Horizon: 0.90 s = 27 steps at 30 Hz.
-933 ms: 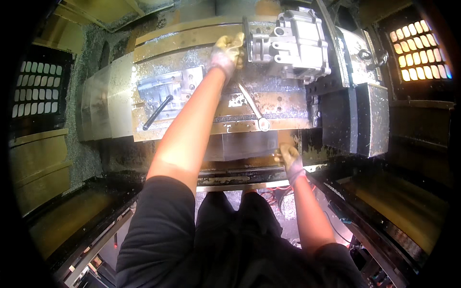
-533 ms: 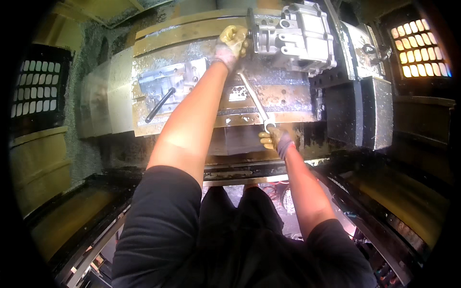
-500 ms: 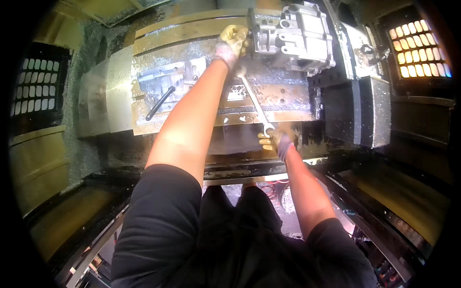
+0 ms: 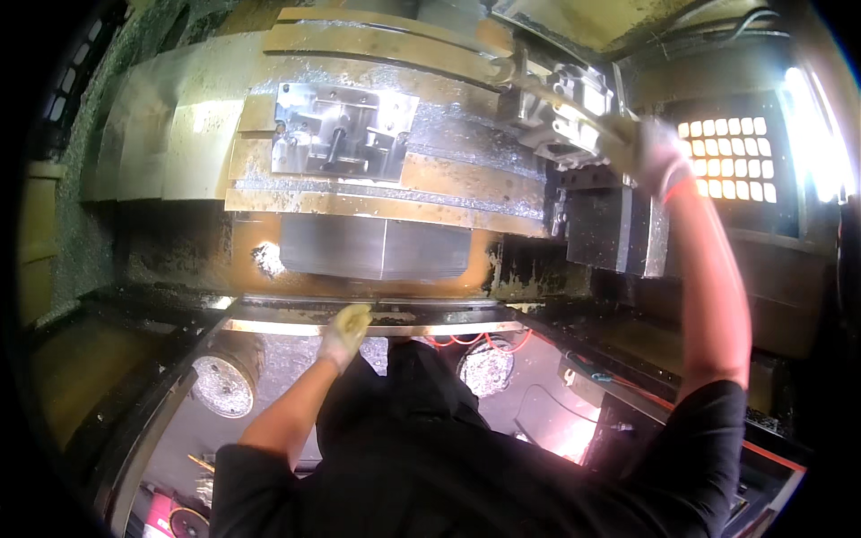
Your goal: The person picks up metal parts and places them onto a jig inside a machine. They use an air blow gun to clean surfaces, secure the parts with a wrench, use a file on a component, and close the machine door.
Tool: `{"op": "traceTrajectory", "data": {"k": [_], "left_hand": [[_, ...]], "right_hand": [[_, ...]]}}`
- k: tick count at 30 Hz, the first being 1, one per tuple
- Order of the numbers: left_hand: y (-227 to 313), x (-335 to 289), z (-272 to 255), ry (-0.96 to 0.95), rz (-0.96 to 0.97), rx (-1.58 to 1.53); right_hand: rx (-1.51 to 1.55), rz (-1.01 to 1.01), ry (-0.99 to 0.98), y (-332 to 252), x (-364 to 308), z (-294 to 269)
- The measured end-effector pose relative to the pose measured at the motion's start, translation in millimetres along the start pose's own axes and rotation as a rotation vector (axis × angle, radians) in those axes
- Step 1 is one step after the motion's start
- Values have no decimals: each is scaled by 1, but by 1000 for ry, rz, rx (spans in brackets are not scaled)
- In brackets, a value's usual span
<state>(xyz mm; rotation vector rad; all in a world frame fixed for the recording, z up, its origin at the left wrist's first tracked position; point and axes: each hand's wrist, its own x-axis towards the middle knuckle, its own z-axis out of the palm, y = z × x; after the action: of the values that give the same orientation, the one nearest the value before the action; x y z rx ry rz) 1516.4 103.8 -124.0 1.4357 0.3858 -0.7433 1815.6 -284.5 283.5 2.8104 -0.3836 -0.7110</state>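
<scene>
My gloved right hand (image 4: 659, 157), blurred by motion, is closed round one end of a long wrench (image 4: 560, 100). The wrench slants up and left across the front of a grey cast metal housing (image 4: 574, 112), its ring end near a dark plate at the housing's left side. I cannot tell whether the wrench touches the housing. Low in the view, my gloved left hand (image 4: 348, 330) rests with curled fingers on the metal sill (image 4: 430, 329) at the machine's front edge. A flat machined fixture plate (image 4: 300, 157) lies on the slotted machine table (image 4: 475, 175), a dark handle standing on it.
Metal covers (image 4: 202, 148) flank the table on the left. A dark block (image 4: 601, 233) stands below the housing. Wet chips cover the surfaces. Outside the sill, chip-filled buckets (image 4: 224, 387) and red hoses (image 4: 484, 341) are on the floor. A lit grille (image 4: 731, 157) is at right.
My right hand has swung the wrench up and right, across the housing. My left hand has left the housing's left side and come down to the sill. The view has shifted.
</scene>
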Motion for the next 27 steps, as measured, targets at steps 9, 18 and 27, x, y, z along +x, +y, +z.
{"op": "traceTrajectory", "data": {"k": [9,18,27], "left_hand": [[-146,-62,-119,319,29,-402],[-170,-91,-157,452,-218,-635],[-118,-80,-154,472,-160,-214]], "right_hand": [[-551,-72,-202,-61,106,-115],[-450,-268,-345,-143,138,-152],[707,178,-619,-75,18,5]]}}
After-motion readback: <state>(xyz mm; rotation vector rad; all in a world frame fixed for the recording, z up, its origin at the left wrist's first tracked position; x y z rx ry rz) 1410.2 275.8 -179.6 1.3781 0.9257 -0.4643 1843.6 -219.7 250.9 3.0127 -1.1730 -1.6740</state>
